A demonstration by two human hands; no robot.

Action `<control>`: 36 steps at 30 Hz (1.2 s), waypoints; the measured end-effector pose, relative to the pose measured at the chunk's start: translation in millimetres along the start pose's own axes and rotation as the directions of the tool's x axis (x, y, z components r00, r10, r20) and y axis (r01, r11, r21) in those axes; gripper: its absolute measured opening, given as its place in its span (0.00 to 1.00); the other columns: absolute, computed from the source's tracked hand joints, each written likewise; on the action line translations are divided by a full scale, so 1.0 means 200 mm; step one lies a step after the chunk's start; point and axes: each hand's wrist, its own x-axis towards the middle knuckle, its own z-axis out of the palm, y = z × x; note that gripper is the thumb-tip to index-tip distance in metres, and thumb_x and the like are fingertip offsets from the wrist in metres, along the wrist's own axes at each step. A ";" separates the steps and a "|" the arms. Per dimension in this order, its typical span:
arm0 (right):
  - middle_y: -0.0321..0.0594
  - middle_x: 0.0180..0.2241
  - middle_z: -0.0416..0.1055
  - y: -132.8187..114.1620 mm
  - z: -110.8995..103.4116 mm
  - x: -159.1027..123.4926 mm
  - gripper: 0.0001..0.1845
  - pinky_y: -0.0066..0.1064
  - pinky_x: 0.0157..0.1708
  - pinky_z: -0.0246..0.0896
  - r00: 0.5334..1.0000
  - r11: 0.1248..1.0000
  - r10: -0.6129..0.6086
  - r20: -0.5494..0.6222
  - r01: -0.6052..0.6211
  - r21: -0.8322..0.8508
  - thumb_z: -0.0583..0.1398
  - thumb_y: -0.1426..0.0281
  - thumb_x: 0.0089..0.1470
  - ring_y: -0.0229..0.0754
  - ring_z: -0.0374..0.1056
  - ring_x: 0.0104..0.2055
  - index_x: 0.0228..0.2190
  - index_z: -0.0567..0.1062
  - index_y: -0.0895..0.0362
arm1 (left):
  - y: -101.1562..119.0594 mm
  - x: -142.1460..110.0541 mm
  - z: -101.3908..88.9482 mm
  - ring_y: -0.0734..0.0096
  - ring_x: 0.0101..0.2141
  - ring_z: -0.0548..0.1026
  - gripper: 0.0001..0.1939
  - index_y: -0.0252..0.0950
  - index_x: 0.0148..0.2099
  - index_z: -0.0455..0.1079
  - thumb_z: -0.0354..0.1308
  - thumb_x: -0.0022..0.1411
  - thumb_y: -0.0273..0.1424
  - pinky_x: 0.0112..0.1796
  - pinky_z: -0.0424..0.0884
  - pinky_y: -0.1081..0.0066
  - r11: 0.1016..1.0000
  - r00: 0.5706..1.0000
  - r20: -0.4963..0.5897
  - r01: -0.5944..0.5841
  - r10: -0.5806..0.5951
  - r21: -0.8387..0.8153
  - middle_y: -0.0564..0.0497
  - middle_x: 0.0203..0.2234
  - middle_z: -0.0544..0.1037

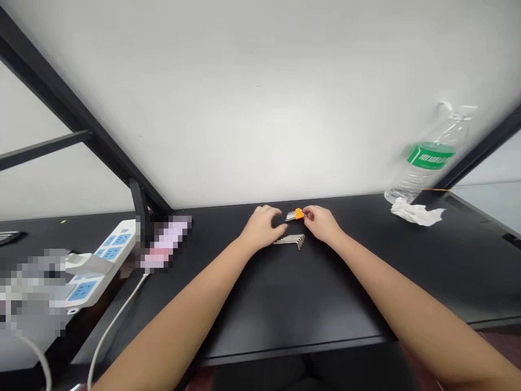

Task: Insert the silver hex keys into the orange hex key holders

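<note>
An orange holder (300, 213) with several thin metal hex keys lies toward the back of the black table. My right hand (321, 222) pinches its right end between thumb and fingers. Left of the holder, my left hand (264, 227) is curved open, thumb and fingers apart, with nothing between them. Just in front of the holder, a row of loose L-shaped hex keys (292, 239) rests on the table, close to my left thumb. Their short bent ends point toward me on the right side.
A clear bottle with a green label (431, 156) stands at the back right, beside crumpled white tissue (417, 212). On the left are a white power strip (108, 255), a white cable (116, 320) and a black frame bar (81, 119). A white wall (260, 108) rises behind.
</note>
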 end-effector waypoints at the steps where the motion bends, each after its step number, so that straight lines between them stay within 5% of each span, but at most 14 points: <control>1: 0.39 0.35 0.75 0.00 0.01 0.00 0.15 0.30 0.40 0.62 0.999 0.999 -0.032 -0.008 0.032 0.005 0.59 0.77 0.53 0.40 0.69 0.36 0.43 0.77 0.57 | 0.04 0.05 0.01 0.53 0.54 0.70 0.24 0.41 0.56 0.73 0.62 0.59 0.43 0.54 0.67 0.58 0.999 0.997 0.072 -0.031 0.030 0.022 0.45 0.51 0.76; 5: 0.38 0.34 0.73 0.02 0.05 0.01 0.12 0.30 0.38 0.63 0.994 0.994 -0.104 -0.044 0.105 0.020 0.59 0.77 0.54 0.39 0.68 0.33 0.41 0.76 0.58 | 0.11 0.25 0.06 0.45 0.52 0.72 0.29 0.37 0.51 0.75 0.68 0.49 0.46 0.47 0.71 0.59 0.998 0.983 0.180 0.038 -0.046 0.047 0.40 0.50 0.77; 10: 0.38 0.35 0.72 0.03 0.05 0.02 0.07 0.29 0.37 0.63 0.989 0.991 -0.130 -0.069 0.131 0.011 0.58 0.75 0.55 0.38 0.68 0.33 0.36 0.74 0.56 | 0.08 0.38 0.11 0.64 0.33 0.78 0.16 0.39 0.40 0.77 0.68 0.49 0.39 0.31 0.70 0.71 0.999 0.964 0.262 0.048 -0.041 -0.020 0.51 0.33 0.81; 15: 0.38 0.32 0.72 0.04 -0.01 0.04 0.05 0.31 0.37 0.61 0.993 0.998 -0.034 -0.112 0.029 -0.048 0.57 0.75 0.54 0.41 0.68 0.34 0.34 0.71 0.55 | 0.00 0.32 0.06 0.59 0.39 0.77 0.13 0.38 0.43 0.75 0.63 0.53 0.27 0.40 0.72 0.65 0.999 0.993 0.119 0.012 -0.016 0.033 0.47 0.37 0.80; 21: 0.40 0.31 0.72 0.10 -0.07 0.03 0.02 0.34 0.35 0.58 0.998 0.990 0.027 -0.055 -0.034 -0.139 0.60 0.74 0.50 0.45 0.66 0.34 0.28 0.71 0.55 | -0.12 0.19 0.03 0.56 0.49 0.74 0.22 0.38 0.57 0.69 0.62 0.60 0.30 0.52 0.71 0.59 0.998 0.999 -0.033 -0.039 0.041 0.057 0.44 0.47 0.77; 25: 0.45 0.41 0.72 0.03 -0.06 -0.01 0.05 0.37 0.45 0.62 0.984 0.979 -0.161 -0.079 0.149 -0.142 0.60 0.72 0.54 0.49 0.67 0.45 0.35 0.73 0.55 | -0.12 0.14 0.06 0.59 0.47 0.74 0.22 0.41 0.58 0.69 0.62 0.61 0.32 0.50 0.72 0.60 0.984 0.981 -0.092 -0.173 0.169 -0.035 0.47 0.45 0.77; 28: 0.43 0.43 0.73 -0.06 -0.04 -0.04 0.06 0.33 0.44 0.64 0.941 0.943 -0.328 -0.083 0.331 0.025 0.57 0.71 0.59 0.44 0.69 0.44 0.40 0.72 0.55 | -0.07 0.13 0.08 0.60 0.46 0.75 0.23 0.40 0.58 0.69 0.62 0.61 0.33 0.50 0.72 0.62 0.966 0.969 -0.105 -0.236 0.225 -0.105 0.47 0.44 0.77; 36: 0.40 0.36 0.75 -0.12 -0.04 -0.03 0.10 0.30 0.37 0.62 0.955 0.967 -0.246 -0.167 0.253 0.022 0.56 0.76 0.55 0.40 0.68 0.33 0.39 0.73 0.55 | -0.02 0.19 0.09 0.57 0.49 0.74 0.23 0.40 0.60 0.68 0.61 0.63 0.33 0.52 0.69 0.60 0.969 0.969 -0.073 -0.240 0.236 -0.064 0.46 0.47 0.78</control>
